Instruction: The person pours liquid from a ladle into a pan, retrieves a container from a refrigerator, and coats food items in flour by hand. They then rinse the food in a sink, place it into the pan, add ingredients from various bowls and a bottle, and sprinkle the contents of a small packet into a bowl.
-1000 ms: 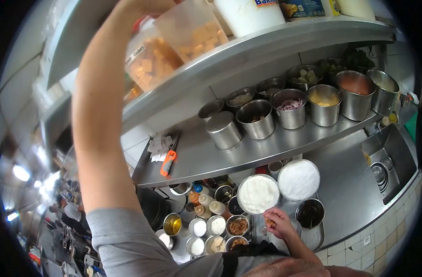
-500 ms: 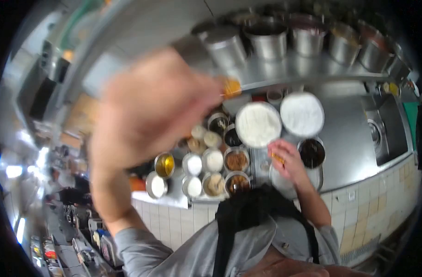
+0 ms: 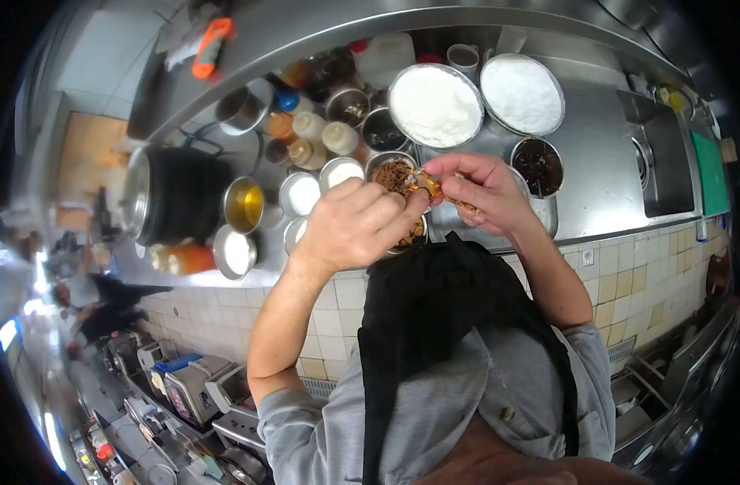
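In front of my apron, my left hand [image 3: 358, 220] and my right hand [image 3: 490, 194] meet with fingertips pinched on a small, crinkled gold-orange wrapper [image 3: 424, 184]. Its contents cannot be made out. Another orange-gold piece [image 3: 465, 205] shows under the curled fingers of my right hand. Just below the wrapper are a metal bowl of brown shreds [image 3: 390, 173] and a bowl of brown chunks [image 3: 414, 234], both partly hidden by my left hand. A metal tray [image 3: 540, 212] lies beneath my right hand.
Two large bowls of white powder [image 3: 435, 105] [image 3: 522, 93] stand behind my hands. A bowl of dark liquid [image 3: 537, 166] is at the right, before a sink [image 3: 661, 162]. Bowls of white powder, yellow oil [image 3: 245, 205] and squeeze bottles [image 3: 308, 126] crowd the left. A shelf edge [image 3: 370, 23] runs overhead.
My left hand has come down from high near the shelf to meet my right hand over the bowls. The view has tilted lower, and both hands now pinch the wrapper.
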{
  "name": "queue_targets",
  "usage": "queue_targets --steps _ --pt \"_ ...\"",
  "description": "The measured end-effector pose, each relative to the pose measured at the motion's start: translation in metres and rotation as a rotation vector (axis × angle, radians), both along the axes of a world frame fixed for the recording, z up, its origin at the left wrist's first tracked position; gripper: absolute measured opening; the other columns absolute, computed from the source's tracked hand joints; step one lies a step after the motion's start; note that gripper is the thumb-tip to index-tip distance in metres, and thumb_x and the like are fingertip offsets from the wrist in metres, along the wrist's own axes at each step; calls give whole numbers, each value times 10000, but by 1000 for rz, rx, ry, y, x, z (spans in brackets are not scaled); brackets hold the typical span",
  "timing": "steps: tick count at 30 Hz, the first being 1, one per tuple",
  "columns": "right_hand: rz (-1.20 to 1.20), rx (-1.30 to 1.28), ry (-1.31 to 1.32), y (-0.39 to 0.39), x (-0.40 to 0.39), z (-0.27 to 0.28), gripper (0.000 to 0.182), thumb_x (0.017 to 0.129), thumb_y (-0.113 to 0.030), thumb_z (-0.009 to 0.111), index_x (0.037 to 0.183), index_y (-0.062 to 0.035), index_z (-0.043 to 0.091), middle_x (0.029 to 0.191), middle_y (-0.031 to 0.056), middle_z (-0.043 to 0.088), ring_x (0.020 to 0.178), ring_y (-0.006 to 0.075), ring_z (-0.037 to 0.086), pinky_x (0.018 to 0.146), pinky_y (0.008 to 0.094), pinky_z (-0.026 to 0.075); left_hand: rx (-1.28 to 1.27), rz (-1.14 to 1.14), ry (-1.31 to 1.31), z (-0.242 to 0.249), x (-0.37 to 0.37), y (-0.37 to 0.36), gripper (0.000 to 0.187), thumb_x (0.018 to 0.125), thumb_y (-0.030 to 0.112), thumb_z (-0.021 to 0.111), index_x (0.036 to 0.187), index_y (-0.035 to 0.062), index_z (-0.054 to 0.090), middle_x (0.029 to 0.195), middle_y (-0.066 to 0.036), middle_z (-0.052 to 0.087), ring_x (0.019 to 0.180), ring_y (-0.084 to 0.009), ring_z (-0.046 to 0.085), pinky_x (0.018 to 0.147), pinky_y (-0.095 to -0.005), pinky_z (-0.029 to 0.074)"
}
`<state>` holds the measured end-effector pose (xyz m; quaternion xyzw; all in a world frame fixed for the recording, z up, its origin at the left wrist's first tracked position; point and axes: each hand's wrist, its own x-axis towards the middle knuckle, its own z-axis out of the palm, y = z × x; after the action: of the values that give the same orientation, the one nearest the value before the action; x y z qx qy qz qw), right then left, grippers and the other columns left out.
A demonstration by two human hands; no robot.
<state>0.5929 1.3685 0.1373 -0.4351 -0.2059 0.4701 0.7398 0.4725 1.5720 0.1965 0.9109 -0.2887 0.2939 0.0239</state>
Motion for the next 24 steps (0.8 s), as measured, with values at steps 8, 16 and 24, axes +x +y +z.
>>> queue_targets --steps 8,16,24 --pt "-92 -100 7 10 -15 -16 257 964 -106 636 1196 4 637 783 -15 630 496 -11 403 426 173 299 -252 6 -3 -33 -8 -4 320 728 123 760 1045 88 725 761 5 541 646 -125 553 555 -278 433" --pt "-95 -237 -264 12 -19 -9 246 932 -143 670 1161 -54 674 855 -53 658 617 -17 495 480 161 370 -828 389 400 -18 -7 -16 200 831 109 760 1002 15 719 742 -88 609 561 -167 551 521 -287 447" --pt "-108 -194 -81 13 -15 -22 201 938 -129 664 1121 -45 666 847 -34 649 586 -19 472 462 157 327 -1467 511 621 -52 -6 -29 124 918 95 663 928 -21 705 678 36 566 570 -39 450 522 -206 347"
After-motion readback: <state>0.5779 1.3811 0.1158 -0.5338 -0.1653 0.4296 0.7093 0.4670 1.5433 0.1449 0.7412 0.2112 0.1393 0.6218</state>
